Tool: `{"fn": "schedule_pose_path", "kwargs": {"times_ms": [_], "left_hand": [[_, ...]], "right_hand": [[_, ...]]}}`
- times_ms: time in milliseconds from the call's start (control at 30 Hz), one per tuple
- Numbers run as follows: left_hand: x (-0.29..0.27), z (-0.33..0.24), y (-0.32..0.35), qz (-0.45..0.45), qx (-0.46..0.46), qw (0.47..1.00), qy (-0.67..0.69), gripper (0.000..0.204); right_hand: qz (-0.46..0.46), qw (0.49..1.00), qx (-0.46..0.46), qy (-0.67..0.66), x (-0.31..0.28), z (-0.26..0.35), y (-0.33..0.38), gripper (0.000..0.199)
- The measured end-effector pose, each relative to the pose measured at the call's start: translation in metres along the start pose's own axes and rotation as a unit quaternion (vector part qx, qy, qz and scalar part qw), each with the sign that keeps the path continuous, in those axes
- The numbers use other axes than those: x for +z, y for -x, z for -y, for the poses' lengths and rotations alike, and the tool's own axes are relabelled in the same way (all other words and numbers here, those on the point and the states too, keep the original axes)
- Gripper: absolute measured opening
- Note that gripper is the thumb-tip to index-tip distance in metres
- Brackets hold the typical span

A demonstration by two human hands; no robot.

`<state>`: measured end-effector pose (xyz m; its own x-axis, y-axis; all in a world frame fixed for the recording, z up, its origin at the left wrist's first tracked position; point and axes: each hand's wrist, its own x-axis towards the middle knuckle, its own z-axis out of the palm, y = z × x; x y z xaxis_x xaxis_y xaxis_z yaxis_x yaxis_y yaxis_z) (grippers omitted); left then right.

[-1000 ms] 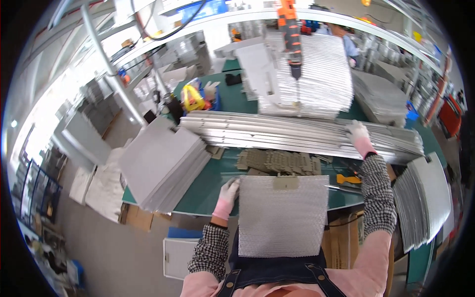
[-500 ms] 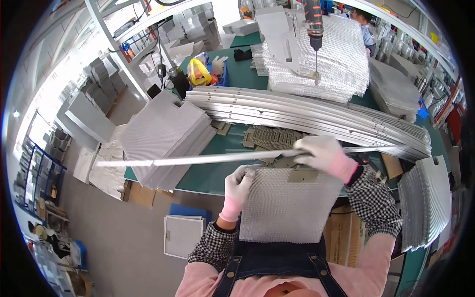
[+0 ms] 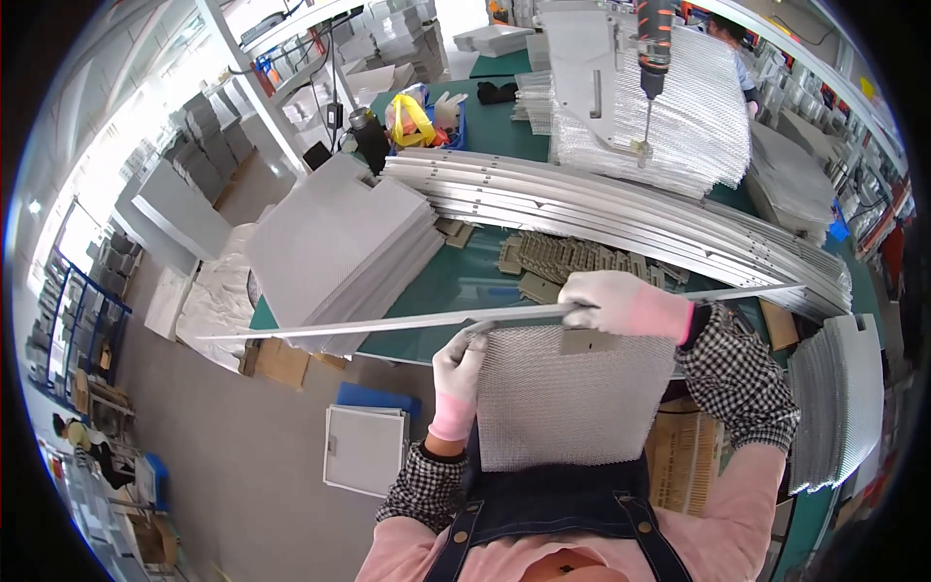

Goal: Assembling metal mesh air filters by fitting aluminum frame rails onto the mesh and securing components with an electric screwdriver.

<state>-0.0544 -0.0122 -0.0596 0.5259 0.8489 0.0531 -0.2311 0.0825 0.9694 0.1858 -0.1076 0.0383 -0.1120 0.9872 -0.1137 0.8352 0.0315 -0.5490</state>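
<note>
A green desk (image 3: 456, 281) runs across a crowded workshop, its top loaded with a long bundle of aluminium rails (image 3: 621, 209) lying side by side, a stack of grey mesh sheets (image 3: 339, 242) at the left end, a small heap of tan brackets (image 3: 572, 260) in the middle, and a tall pile of mesh filters (image 3: 679, 116) at the back under a hanging electric screwdriver (image 3: 655, 44). The person's right hand (image 3: 621, 303), in a white glove, has its grip closed around a long thin metal strip (image 3: 388, 322) held level just above the near edge of the desk. The left hand (image 3: 458, 364) pinches the upper left corner of a mesh panel (image 3: 567, 403) held against the person's front, just below the strip. On the grey floor (image 3: 242, 456) lie a framed white panel (image 3: 364, 448) and cardboard (image 3: 281, 361).
</note>
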Motion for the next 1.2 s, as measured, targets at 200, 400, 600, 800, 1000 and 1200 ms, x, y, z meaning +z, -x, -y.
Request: {"fn": "schedule_pose_path", "kwargs": {"times_ms": [200,400,600,800,1000,1200], "left_hand": [[0.000,0.010,0.004,0.020,0.011,0.998,-0.066,0.021],[-0.007,0.004,0.013,-0.022,0.004,0.999,-0.047,0.024],[-0.018,0.002,0.017,0.007,-0.035,0.998,-0.045,0.031],[-0.002,-0.012,0.004,0.109,-0.001,0.993,0.040,0.069],[-0.012,0.003,0.000,0.137,-0.021,0.986,0.090,0.030],[-0.041,0.024,-0.007,0.151,-0.043,0.971,0.179,0.028]], "right_hand": [[-0.052,0.993,-0.096,0.048,0.017,0.018,-0.017,0.024],[-0.033,0.993,-0.108,0.035,0.022,0.021,-0.023,0.022],[0.086,0.994,-0.061,-0.036,-0.003,0.009,0.002,0.025],[0.126,0.990,-0.059,-0.021,-0.019,0.008,0.010,0.027],[0.141,0.990,-0.017,-0.005,0.003,0.005,0.022,0.031],[0.076,0.997,0.019,-0.021,-0.020,-0.029,0.066,0.032]]}}
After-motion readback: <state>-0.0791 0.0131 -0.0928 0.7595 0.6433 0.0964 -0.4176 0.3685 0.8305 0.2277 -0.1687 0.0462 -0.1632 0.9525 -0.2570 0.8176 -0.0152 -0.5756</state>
